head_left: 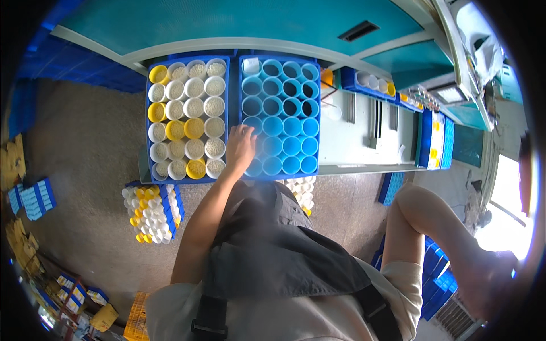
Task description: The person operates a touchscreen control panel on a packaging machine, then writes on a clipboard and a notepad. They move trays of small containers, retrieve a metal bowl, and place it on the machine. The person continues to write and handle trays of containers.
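Note:
My left hand (pixel 240 146) lies over the left wall of a blue crate (pixel 318 116), its fingers bent and closed at the wall beside the left column of cups. Which part the fingertips press on is partly hidden. Rows of light blue cups (pixel 291 126) fill this crate, and a small white paper (pixel 251 66) lies on the back left cup. To its left, a second blue crate (pixel 226 61) holds white cups (pixel 194 106) and several yellow cups (pixel 176 130), filled with pale pellets. My right hand (pixel 493 281) is raised far out to the right, dark and blurred, its fingers unclear.
A teal machine panel (pixel 239 20) with a pale frame rises behind the crates. Right of them is a white machine bed with a metal rail (pixel 375 122). Another blue crate (pixel 425 139) stands at the bed's right end. Stacked white and yellow cups (pixel 149 213) sit below at left.

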Tool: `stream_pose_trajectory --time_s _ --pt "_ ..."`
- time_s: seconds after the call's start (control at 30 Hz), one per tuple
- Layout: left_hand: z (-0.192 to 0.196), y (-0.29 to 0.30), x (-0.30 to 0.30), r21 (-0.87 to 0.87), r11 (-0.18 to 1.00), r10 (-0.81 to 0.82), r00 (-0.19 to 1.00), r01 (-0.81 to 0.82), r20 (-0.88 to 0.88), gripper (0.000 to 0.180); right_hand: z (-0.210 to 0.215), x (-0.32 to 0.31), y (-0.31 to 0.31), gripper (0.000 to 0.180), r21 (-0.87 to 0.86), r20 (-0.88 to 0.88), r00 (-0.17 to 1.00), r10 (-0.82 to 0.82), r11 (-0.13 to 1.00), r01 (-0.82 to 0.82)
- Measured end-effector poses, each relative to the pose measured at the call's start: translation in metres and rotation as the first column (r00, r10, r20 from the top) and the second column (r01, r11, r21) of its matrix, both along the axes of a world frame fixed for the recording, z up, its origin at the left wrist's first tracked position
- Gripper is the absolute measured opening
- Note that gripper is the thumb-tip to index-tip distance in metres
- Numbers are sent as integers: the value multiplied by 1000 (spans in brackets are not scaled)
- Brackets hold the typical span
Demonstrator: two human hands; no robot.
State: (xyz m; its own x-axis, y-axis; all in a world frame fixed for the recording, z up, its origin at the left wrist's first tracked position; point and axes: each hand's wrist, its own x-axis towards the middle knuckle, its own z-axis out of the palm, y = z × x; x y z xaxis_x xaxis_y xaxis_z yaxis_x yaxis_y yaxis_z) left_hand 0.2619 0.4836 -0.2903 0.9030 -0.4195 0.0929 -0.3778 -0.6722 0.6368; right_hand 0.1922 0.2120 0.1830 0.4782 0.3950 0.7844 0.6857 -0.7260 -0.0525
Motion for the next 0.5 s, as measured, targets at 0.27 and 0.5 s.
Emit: stream_pose_trajectory --time_s 0.27,0.5 --pt "8 0 -19 43 995 -88 992 92 -92 37 -44 -39 46 58 -7 -386 917 105 993 -117" --pt "29 -29 -37 265 956 -22 933 125 -358 102 -334 -46 34 75 -62 -924 311 -221 892 448"
